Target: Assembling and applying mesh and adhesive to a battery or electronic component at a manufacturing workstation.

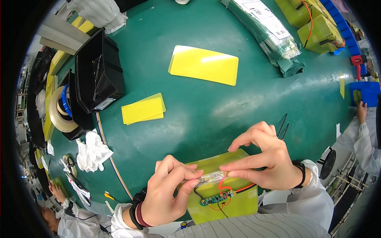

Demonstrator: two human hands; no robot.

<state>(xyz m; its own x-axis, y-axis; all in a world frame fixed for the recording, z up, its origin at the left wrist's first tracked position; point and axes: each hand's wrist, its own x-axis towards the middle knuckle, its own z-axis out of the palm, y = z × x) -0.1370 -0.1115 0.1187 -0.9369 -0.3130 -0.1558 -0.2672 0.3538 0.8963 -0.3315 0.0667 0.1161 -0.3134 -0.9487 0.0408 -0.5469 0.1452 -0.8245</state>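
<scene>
My left hand (168,190) and my right hand (264,160) pinch opposite ends of a short, clear, shiny strip (212,177). They hold it level between thumbs and fingers. Its exact kind is hard to make out. Beneath it lies a yellow-green wrapped block (242,204), close to my body. On the block sits a small green circuit board (216,199), joined to red and black wires (244,189). A red wire runs up from the board toward the strip, and a black one curves up near my left fingers. My hands partly cover the block's upper part.
Yellow sheets (204,65) and smaller yellow sheets (143,109) lie ahead on the green table (190,115). Black bins (113,67), tape rolls (63,109) and crumpled white paper (93,150) stand left. A plastic-wrapped package (270,31) and yellow-green blocks (317,33) lie far right. Other people work at both sides.
</scene>
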